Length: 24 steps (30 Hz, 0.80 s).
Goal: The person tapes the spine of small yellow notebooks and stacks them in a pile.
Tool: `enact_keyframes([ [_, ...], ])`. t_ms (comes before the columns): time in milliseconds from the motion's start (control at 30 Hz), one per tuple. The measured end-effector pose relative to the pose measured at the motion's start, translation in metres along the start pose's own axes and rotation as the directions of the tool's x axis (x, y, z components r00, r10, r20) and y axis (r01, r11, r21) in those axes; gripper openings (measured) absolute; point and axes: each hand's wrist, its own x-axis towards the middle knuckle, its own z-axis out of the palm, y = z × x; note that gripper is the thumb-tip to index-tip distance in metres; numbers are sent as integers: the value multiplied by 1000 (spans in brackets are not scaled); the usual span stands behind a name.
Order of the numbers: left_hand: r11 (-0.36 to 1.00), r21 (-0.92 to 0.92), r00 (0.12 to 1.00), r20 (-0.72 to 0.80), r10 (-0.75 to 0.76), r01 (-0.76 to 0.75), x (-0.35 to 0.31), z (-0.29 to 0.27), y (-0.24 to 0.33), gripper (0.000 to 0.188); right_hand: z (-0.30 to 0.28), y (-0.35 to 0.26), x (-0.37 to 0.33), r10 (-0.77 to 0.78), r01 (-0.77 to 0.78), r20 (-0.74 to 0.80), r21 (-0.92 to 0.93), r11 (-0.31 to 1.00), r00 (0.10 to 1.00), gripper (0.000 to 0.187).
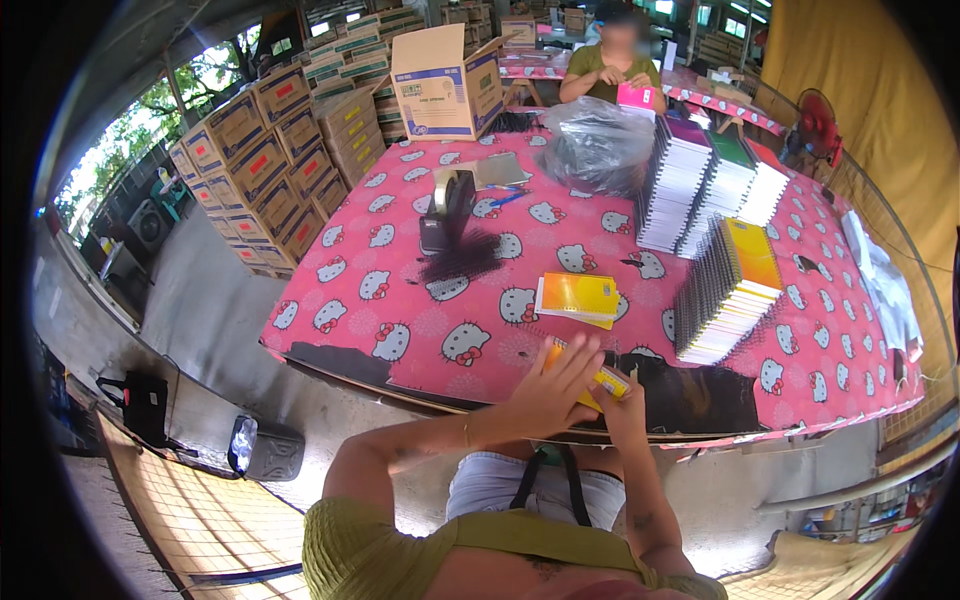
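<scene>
At the table's near edge, my left hand point(552, 392) lies with straight fingers across the top of a small yellow-orange notebook point(606, 380), apparently holding it against the thumb. My right hand point(625, 412) grips the notebook's right end, thumb on top. Part of the notebook is hidden under my left fingers. Just beyond lies a short stack of yellow-orange notebooks point(578, 295), slightly askew. To the right stands a tall stack of spiral-bound yellow-orange notebooks point(728, 290).
Purple point(675, 185), green point(722, 185) and red notebook stacks point(765, 185) stand farther back, beside clear plastic point(597, 145). A black tape dispenser point(447, 212) sits left, near blue pens point(507, 197). Behind are an open carton point(435, 90) and a co-worker point(612, 65) holding a pink notebook.
</scene>
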Motion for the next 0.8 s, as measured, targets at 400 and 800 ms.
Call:
enact_keyframes([
  [400, 995, -64, 964, 253, 87, -73, 25, -16, -20, 67, -7, 11, 1, -25, 38, 76, -172, 984, 997, 26],
  [800, 997, -17, 988, 130, 78, -76, -29, 28, 15, 81, -5, 24, 13, -185, 185, 22, -247, 951, 982, 27],
])
